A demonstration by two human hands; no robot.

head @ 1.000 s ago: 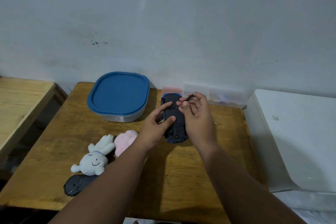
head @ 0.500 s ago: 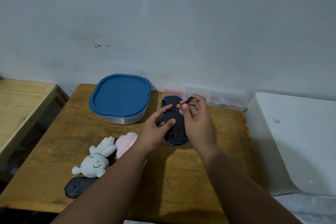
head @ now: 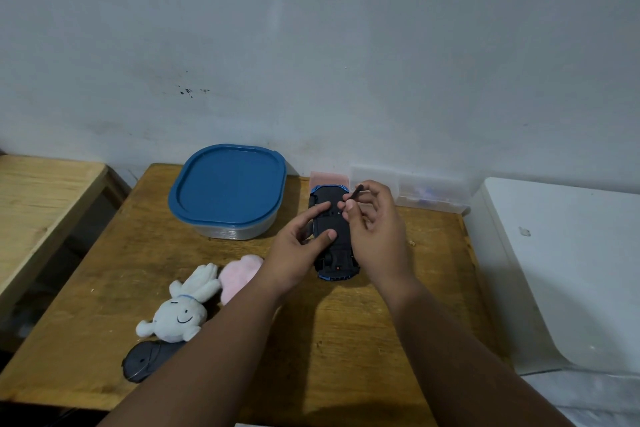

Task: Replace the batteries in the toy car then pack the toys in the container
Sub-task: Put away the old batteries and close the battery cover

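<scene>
Car (head: 335,246): lies upside down on the worktop (head: 346,340), black underside up, blue body showing at both ends. It sits between the two hands, right of the container (head: 227,184).

Left hand (head: 294,250): comes in from the car's left. Index finger and thumb are straight and spread apart, both pressed flat on the underside. The remaining fingers (head: 304,230) are tucked at the car's left edge; whether they grip it cannot be told.

Right hand (head: 375,229): lies over the car's right side. Thumb and fingers are closed together, pinching a thin dark tool (head: 356,191). The tool slants, upper end free above the hand, lower end pointing at the underside near the far end. The contact point is hidden by the fingertips.

Container: blue lid on, on the far left part of the worktop, apart from the car.

Other items: white plush (head: 180,312), pink plush (head: 239,270) and dark plush (head: 149,359) lie close together at the near left. A clear box (head: 415,191) stands against the wall behind the right hand.
</scene>
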